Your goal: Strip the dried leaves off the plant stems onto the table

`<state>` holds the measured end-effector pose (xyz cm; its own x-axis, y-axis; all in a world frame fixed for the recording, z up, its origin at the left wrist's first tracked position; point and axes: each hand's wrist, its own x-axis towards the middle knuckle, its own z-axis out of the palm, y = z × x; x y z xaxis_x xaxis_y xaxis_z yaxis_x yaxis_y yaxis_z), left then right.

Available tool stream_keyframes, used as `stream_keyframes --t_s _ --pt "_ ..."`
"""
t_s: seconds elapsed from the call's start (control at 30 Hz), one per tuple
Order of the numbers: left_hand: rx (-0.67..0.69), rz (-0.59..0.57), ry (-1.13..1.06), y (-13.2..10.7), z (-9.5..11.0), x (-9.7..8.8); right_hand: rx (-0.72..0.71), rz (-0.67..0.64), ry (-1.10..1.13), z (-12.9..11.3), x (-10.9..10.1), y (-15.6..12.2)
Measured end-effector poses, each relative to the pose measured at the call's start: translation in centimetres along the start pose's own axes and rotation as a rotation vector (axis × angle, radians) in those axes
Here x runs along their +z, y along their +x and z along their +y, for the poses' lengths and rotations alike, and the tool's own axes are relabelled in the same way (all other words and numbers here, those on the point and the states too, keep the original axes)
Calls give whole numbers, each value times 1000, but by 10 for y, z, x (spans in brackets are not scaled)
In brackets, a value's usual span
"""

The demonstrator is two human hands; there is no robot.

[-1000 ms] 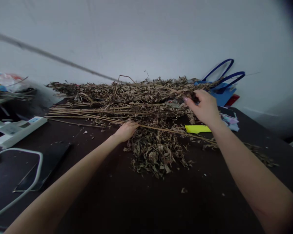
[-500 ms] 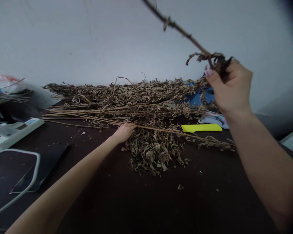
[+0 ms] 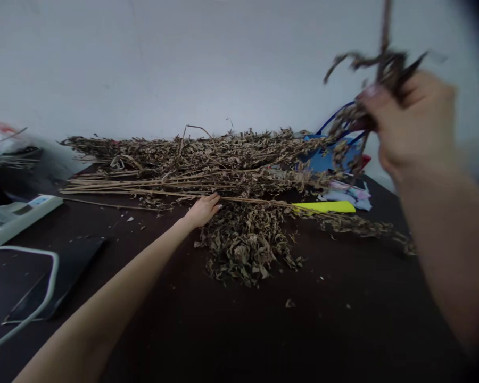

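My right hand (image 3: 413,125) is raised at the upper right, blurred by motion, its fingers closed round a dried leafy stem (image 3: 383,58) that rises out of the top of the picture. A long heap of dried stems and leaves (image 3: 207,159) lies across the back of the dark table (image 3: 263,330). In front of it sits a smaller pile of stripped dry leaves (image 3: 243,244). My left hand (image 3: 203,208) rests on the table at that pile's left edge, fingers together and touching a long bare stalk (image 3: 263,202).
A yellow flat object (image 3: 323,207) lies right of the leaf pile. A blue bag with handles (image 3: 335,151) stands behind the heap at the right. At the left are a white power strip (image 3: 19,215), a white cable (image 3: 43,298) and a dark flat slab (image 3: 59,276).
My right hand pulled a stem out of the heap and swung it up and to the right, nearer the camera. My left hand stayed at the leaf pile.
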<state>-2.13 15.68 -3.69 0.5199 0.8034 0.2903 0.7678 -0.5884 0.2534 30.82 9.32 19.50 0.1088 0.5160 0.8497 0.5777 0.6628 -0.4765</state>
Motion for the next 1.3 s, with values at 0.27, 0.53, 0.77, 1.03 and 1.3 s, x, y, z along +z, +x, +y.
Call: stream_keyframes --t_s 0.27,0.53,0.77,1.03,1.3 --pt "-119 196 -325 -22 48 -25 -88 -382 -428 13 63 -118" --pt "-390 252 -1595 -27 112 -47 -173 -500 -547 17 88 -178" --pt "-377 262 -1641 -12 115 -33 -217 -574 -405 12 72 -186" --pt "-236 209 -1354 1 110 -38 91 -85 -348 47 18 -203" --pt "-192 151 -1233 -4 115 -46 95 -358 -664 112 8 -222"
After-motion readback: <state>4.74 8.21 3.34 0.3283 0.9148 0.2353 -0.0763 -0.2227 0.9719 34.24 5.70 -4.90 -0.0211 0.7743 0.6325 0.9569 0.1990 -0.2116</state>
